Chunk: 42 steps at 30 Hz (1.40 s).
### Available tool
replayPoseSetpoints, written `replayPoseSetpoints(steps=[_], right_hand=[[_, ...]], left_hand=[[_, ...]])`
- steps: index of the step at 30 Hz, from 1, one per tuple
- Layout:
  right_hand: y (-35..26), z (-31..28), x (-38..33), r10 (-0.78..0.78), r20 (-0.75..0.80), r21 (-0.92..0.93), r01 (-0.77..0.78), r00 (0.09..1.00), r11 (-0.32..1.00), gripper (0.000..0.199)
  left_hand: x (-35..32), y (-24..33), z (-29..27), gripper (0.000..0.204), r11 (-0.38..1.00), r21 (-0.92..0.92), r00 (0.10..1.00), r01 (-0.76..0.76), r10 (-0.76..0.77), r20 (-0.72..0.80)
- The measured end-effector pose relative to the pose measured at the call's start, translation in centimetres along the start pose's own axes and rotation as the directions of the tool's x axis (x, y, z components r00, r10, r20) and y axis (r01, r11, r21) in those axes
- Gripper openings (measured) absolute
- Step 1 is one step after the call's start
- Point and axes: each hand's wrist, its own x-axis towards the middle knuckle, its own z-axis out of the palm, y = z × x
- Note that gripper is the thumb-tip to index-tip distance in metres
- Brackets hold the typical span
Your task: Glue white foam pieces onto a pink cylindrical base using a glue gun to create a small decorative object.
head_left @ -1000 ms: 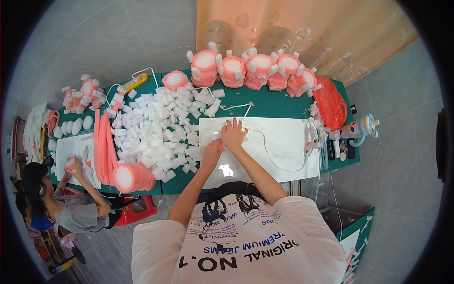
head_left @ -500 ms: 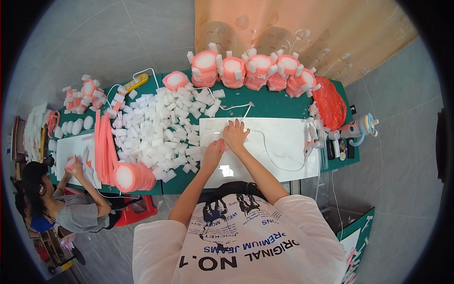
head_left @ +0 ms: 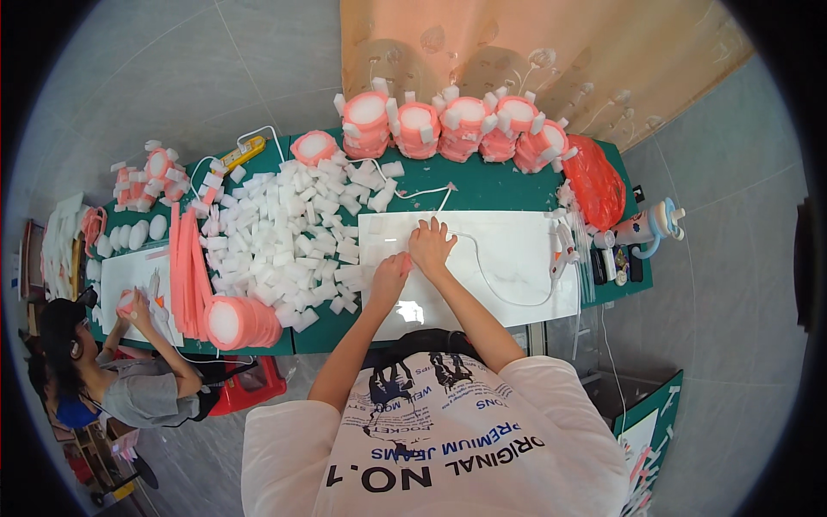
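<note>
Both hands are close together over the left part of a glossy white board (head_left: 508,258). My left hand (head_left: 390,277) is closed, and a small bit of pink foam (head_left: 407,261) shows at its fingertips. Most of that piece is hidden by the fingers. Just beyond it and to the right, my right hand (head_left: 432,248) lies with its fingers stretched out and spread, near the pink bit. Whatever is under its palm cannot be seen. A white glue gun (head_left: 564,246) rests at the board's right side, its cord curving across the board.
White foam blocks (head_left: 276,233) are heaped to the left, beside pink strips (head_left: 185,267) and stacked pink-rimmed discs (head_left: 241,323). Pink-and-white stacks (head_left: 366,125) line the back. A red bag (head_left: 594,185) and a tumbler (head_left: 642,226) stand right. A co-worker (head_left: 129,370) sits at left.
The whole view has shifted slightly, the table sliding a little to the left. My hands keep nearly the same pose, now a touch farther right over the board.
</note>
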Motion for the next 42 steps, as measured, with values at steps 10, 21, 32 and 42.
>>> replayPoseSetpoints(steps=[10, 21, 32, 42], right_hand=[[-0.2, -0.2, -0.5, -0.024, -0.018, -0.002, 0.024, 1.000, 1.000, 0.031], [-0.5, -0.6, 0.1, 0.001, 0.031, 0.003, -0.001, 1.000, 1.000, 0.032], [-0.8, -0.5, 0.5, 0.000, 0.035, -0.044, 0.002, 0.999, 0.999, 0.033], [-0.8, -1.0, 0.4, 0.030, 0.033, -0.009, -0.030, 0.999, 1.000, 0.030]], left_hand=[[-0.4, -0.2, 0.0, 0.020, 1.000, -0.006, 0.999, -0.030, 0.030, -0.015], [0.1, -0.1, -0.6, 0.027, 1.000, 0.003, 0.998, 0.000, -0.001, 0.062], [0.3, 0.2, -0.7, 0.020, 1.000, -0.029, 1.000, 0.002, -0.002, 0.023], [0.3, 0.3, -0.7, 0.018, 0.999, -0.049, 1.000, -0.011, 0.011, 0.006]])
